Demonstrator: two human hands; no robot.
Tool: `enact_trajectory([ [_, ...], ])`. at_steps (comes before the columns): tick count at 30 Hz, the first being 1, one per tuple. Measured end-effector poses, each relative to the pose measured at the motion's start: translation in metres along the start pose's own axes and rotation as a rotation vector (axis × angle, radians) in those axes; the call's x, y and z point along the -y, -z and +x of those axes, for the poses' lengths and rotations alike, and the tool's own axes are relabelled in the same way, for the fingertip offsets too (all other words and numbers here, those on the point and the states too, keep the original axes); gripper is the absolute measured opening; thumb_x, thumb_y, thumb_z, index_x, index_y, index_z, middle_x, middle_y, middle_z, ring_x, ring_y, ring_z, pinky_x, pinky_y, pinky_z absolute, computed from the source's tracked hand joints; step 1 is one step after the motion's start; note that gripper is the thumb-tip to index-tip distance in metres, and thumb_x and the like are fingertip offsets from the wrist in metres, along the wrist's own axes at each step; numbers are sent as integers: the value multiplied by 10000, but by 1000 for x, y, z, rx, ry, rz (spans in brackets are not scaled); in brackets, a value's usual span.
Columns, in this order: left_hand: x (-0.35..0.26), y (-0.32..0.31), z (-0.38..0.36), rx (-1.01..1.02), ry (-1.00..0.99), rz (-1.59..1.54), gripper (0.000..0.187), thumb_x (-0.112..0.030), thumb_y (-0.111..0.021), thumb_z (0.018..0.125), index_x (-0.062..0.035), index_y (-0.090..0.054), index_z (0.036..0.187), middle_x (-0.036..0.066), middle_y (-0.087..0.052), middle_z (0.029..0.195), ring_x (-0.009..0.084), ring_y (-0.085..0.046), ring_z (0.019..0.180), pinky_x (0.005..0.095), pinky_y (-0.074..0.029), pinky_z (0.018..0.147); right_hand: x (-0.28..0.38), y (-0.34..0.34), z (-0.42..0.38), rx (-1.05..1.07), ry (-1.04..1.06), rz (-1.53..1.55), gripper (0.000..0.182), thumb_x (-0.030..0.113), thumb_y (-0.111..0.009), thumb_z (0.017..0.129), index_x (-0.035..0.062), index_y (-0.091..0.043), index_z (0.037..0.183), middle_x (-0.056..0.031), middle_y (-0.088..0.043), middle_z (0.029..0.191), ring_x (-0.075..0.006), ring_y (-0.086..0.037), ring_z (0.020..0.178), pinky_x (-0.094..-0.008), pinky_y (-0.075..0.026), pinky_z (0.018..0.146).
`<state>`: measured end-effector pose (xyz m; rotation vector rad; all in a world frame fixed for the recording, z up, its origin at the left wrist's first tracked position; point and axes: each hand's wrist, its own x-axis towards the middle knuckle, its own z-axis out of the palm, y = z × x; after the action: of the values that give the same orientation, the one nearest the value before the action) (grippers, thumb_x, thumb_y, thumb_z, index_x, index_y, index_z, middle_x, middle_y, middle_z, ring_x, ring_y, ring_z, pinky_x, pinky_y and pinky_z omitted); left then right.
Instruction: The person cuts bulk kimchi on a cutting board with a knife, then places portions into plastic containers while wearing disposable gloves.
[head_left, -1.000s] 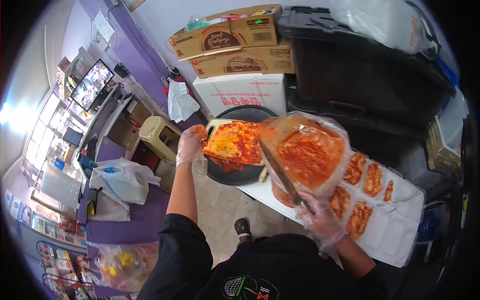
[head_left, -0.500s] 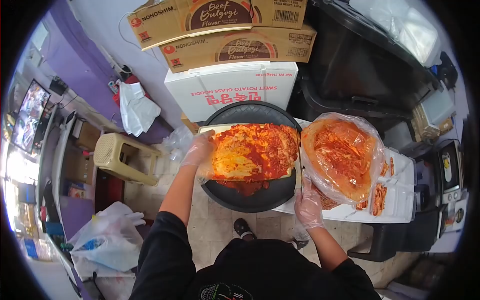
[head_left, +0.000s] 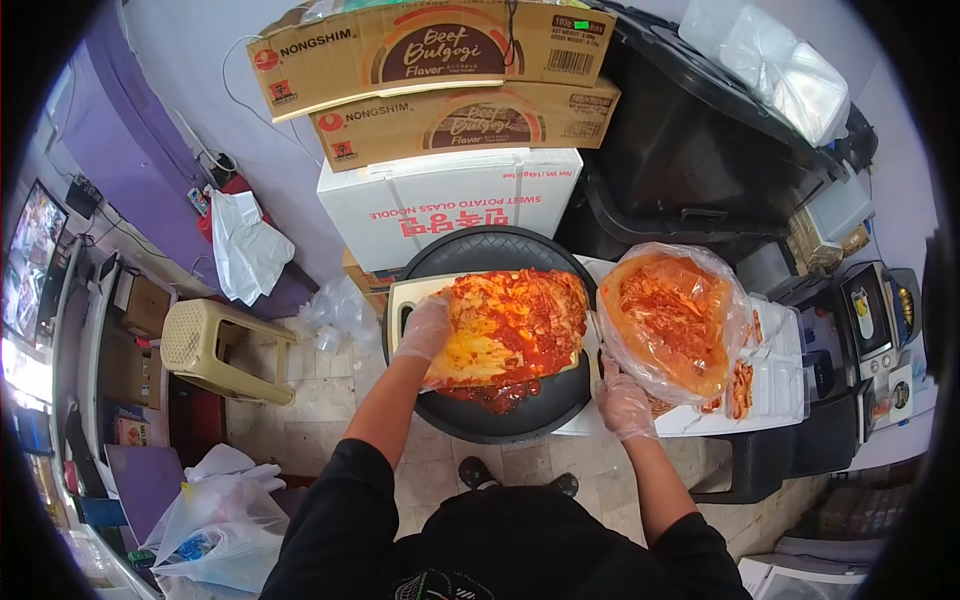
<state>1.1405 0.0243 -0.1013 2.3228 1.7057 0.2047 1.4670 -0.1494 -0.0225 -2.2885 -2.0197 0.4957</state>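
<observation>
1. While it presses down at frame centre, the gloved left hand (head_left: 424, 330) lies spread open on red-sauced kimchi (head_left: 510, 325) atop a pale cutting board (head_left: 405, 300).
2. Right of centre, the gloved right hand (head_left: 624, 400) grips a clear sauce-smeared plastic bag (head_left: 668, 320).

We count two gloved hands: left hand (head_left: 425, 328) on the kimchi slab (head_left: 515, 322), right hand (head_left: 624, 402) just right of it. One cutting board (head_left: 405, 295) under the slab, one round black tray (head_left: 500, 250) beneath that. One sauce-smeared plastic bag (head_left: 672, 318) right of the tray. Behind the tray, three stacked cartons: two brown Nongshim boxes (head_left: 430, 45) (head_left: 470, 118), one white noodle box (head_left: 450, 205). Left of the tray, one beige stool (head_left: 215, 345). One white compartment tray (head_left: 785, 375) beyond the bag; its kimchi portions are too hidden to count.
</observation>
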Motion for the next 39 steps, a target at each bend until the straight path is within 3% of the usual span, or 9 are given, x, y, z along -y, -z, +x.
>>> enact_trajectory([
  [8,8,-18,7,12,-24,72,564,-151,-654,820,-14,-484,1340,190,-667,1028,317,-629,1017,401,-511,888,-11,-3,-13,62,30,90,561,183,-531,932,8,-369,1440,-285,-413,1450,-427,-429,1320,-461,-313,1129],
  [13,9,-27,14,-76,-47,126,193,-73,-604,838,-23,-669,1013,171,-689,994,301,-674,961,376,-551,817,-5,8,-22,168,-73,238,580,153,-568,921,13,-363,1445,-290,-425,1436,-428,-446,1301,-462,-335,1109],
  [15,8,-25,15,-47,-47,148,194,-84,-614,837,-18,-668,1011,178,-685,1000,303,-671,968,378,-550,819,-10,-4,-25,-44,134,174,650,127,-571,893,91,-319,1491,-305,-589,1220,-447,-616,1004,-513,-466,910],
  [18,4,-17,12,-18,-42,151,206,-110,-633,835,-8,-665,1011,191,-676,1013,307,-663,979,379,-548,825,9,15,-32,218,-28,140,648,145,-577,900,108,-318,1492,-281,-601,1220,-429,-624,995,-509,-477,891],
  [26,2,-10,11,11,-56,109,295,-176,-681,812,6,-653,1042,187,-668,1032,304,-634,1017,372,-519,881,40,-13,-47,259,49,232,633,181,-559,933,98,-296,1503,-253,-577,1281,-412,-616,1048,-493,-481,911],
  [30,-4,2,8,53,-56,164,300,-181,-660,819,-2,-646,1060,177,-670,1032,294,-625,1034,363,-490,917,15,-22,-56,-192,211,442,573,102,-587,909,74,-393,1447,-262,-607,1217,-421,-605,1082,-485,-485,929],
  [32,-3,-1,9,80,-58,199,284,-172,-641,828,-7,-644,1059,174,-671,1033,291,-625,1033,361,-484,922,3,-27,-57,-119,31,360,541,74,-593,898,67,-437,1417,-262,-606,1220,-428,-594,1106,-479,-484,939],
  [34,9,-18,18,125,-43,186,607,-332,-784,746,4,-570,1203,189,-644,1062,317,-601,1054,379,-473,930,-2,-35,-52,-198,-2,379,520,83,-591,900,50,-457,1402,-263,-605,1223,-428,-598,1095,-484,-483,935],
  [39,8,-18,13,97,-37,220,570,-304,-764,765,10,-569,1200,191,-643,1064,318,-597,1063,381,-473,933,31,-74,-45,-208,1,472,561,142,-560,936,49,-379,1459,-288,-579,1248,-465,-596,1068,-504,-471,929],
])
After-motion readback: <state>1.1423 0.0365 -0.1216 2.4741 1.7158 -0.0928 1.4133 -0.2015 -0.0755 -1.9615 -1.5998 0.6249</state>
